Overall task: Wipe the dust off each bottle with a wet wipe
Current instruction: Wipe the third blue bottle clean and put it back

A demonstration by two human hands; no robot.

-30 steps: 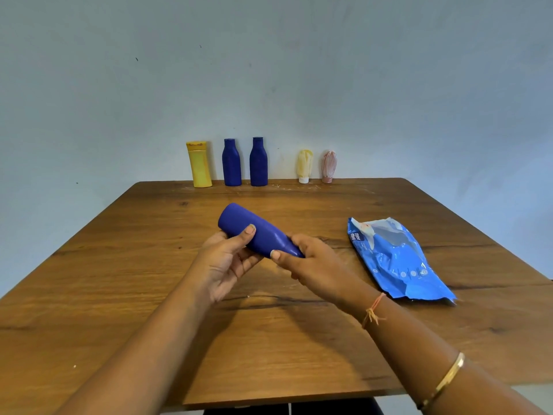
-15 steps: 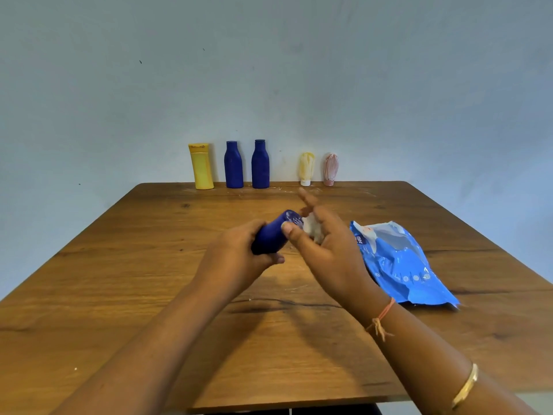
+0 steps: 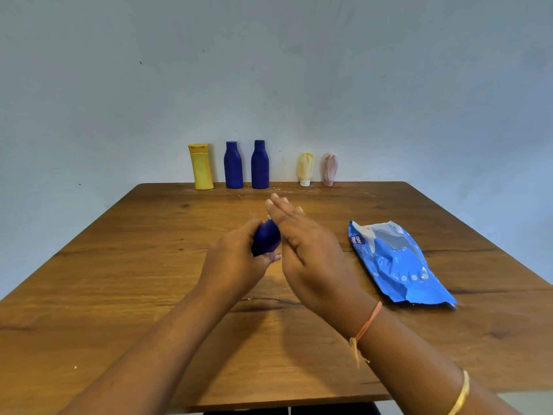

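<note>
The blue bottle point(image 3: 266, 238), over the middle of the counter point(image 3: 149, 265), looks light, hard and slippery, so the left hand point(image 3: 236, 262) curls its grip round the body while the right hand point(image 3: 308, 253), grip spread flat, presses at its 3 o'clock.

head cam | worn, faces forward-down | left hand point(image 3: 235, 260), right hand point(image 3: 311, 259) near | table point(image 3: 134, 265) to far wall point(image 3: 269, 70)

Bench point(image 3: 119, 295): brown wood with visible grain and knots, smooth, low sheen.
Wipes pack point(image 3: 398, 265): thin blue plastic film, glossy, crinkled.
Held blue bottle point(image 3: 267, 236): looks like plastic, matt, smooth.
Standing blue bottles point(image 3: 233, 166) point(image 3: 259, 166): same matt blue finish.
Yellow bottle point(image 3: 202, 167): smooth plastic, faint sheen.
Small tubes point(image 3: 305, 169) point(image 3: 329, 169): dull, streaked surface.
Bangle point(image 3: 460, 395): gold-coloured metal, shiny.
Wrist thread point(image 3: 368, 327): orange cord, matt.
Wall point(image 3: 299, 70): painted, matt.
</note>
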